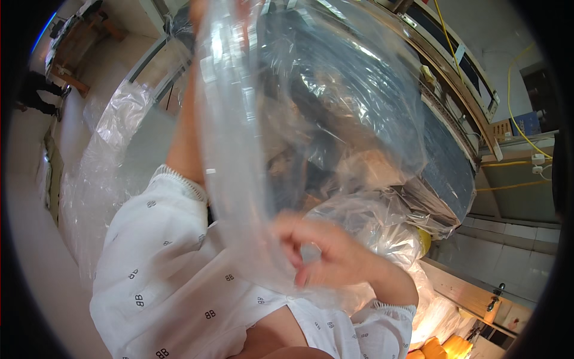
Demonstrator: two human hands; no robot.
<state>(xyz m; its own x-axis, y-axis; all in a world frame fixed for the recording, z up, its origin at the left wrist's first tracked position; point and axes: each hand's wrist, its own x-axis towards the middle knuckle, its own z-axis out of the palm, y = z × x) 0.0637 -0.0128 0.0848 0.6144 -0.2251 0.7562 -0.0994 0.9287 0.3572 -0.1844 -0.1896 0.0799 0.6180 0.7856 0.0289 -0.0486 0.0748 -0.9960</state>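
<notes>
A large sheet of clear plastic film [233, 131] hangs in a folded band in front of me, stretched between my two hands. My left arm is raised, and my left hand [221, 13] grips the upper end of the band at the top edge of the picture, blurred and partly behind the film. Lower down, my right hand [326, 251] is curled with thumb and fingers round the lower part of the film. More of the film spreads out to the right over a dark surface, which shows through it.
Crumpled clear plastic [119, 125] lies at the left. A long frame or rail [460, 72] runs along the upper right, with yellow cables [511, 102] and a blue box [526, 124] beyond. Orange items [442, 348] sit at the lower right. A person's dark-clothed legs [42, 93] show far left.
</notes>
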